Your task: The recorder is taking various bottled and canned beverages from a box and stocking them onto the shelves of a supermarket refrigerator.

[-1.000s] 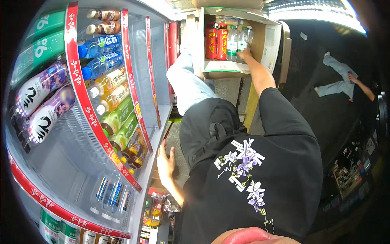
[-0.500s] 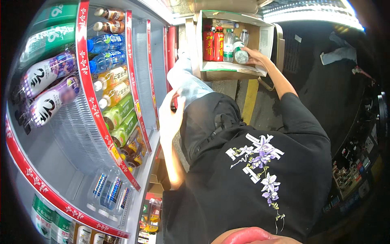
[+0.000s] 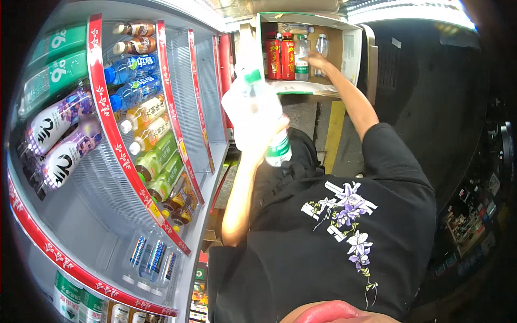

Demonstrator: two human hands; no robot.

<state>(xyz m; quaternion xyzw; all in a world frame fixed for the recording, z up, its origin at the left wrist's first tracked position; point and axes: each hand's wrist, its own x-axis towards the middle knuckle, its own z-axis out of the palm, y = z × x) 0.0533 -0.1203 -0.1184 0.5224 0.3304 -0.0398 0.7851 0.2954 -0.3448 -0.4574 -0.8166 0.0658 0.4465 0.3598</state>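
A clear plastic water bottle (image 3: 278,144) with a green cap and green label is in my left hand (image 3: 261,137), tilted in front of my lap. My left fingers are closed round it, though glare washes out much of the hand and bottle. My right hand (image 3: 319,61) reaches into an open cardboard box (image 3: 293,88) and has its fingers against another green-labelled bottle (image 3: 301,69) standing there. The far side of that grip is hidden. Two red bottles (image 3: 281,56) stand left of it, and a slim clear bottle (image 3: 322,44) to its right.
On my left, an open drinks cooler has shelves edged with red strips (image 3: 110,102). Several bottles lie on them, including blue-capped ones (image 3: 132,70), green ones (image 3: 161,169) and clear ones (image 3: 151,261). A yellow line (image 3: 333,134) runs along the floor below the box.
The bottle my right hand held at the box is now in my left hand, which has risen beside the box. My right hand has shifted left onto another bottle.
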